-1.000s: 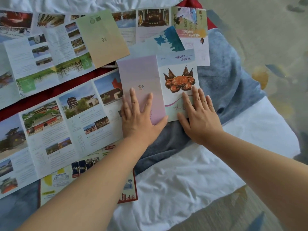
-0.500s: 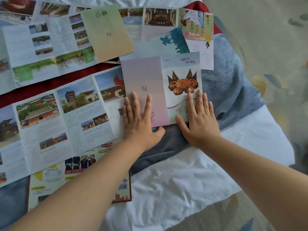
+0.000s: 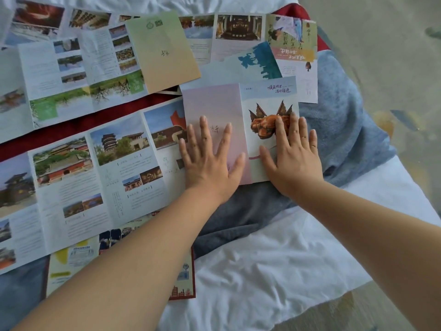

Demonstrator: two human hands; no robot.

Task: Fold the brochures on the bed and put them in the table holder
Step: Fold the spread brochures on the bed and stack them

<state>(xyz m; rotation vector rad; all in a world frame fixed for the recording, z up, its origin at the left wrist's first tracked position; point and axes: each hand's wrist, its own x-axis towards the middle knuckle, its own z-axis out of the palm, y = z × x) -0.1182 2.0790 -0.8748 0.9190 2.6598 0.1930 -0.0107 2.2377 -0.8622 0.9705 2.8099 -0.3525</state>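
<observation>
A partly folded brochure (image 3: 226, 101) lies on the bed with a pink panel on the left and a crab picture panel on the right. My left hand (image 3: 210, 161) lies flat with spread fingers on the pink panel. My right hand (image 3: 293, 158) presses flat on the crab panel, its fingertips over the crab picture. Several unfolded brochures lie around: a long one with temple photos (image 3: 83, 177) at the left, one with a green-yellow cover (image 3: 157, 48) above it, and another (image 3: 293, 44) at the top right. The table holder is not in view.
A blue-grey blanket (image 3: 346, 120) lies bunched under and to the right of the brochure. White bed sheet (image 3: 274, 271) covers the near corner. A red runner (image 3: 71, 130) shows between brochures. A small red-edged leaflet (image 3: 183, 280) lies under my left forearm. Carpeted floor (image 3: 393, 56) is at the right.
Both hands have slid up the folded brochure, away from me. My right hand's fingertips now cover the crab picture, and my left hand's fingers reach the small writing on the pink panel.
</observation>
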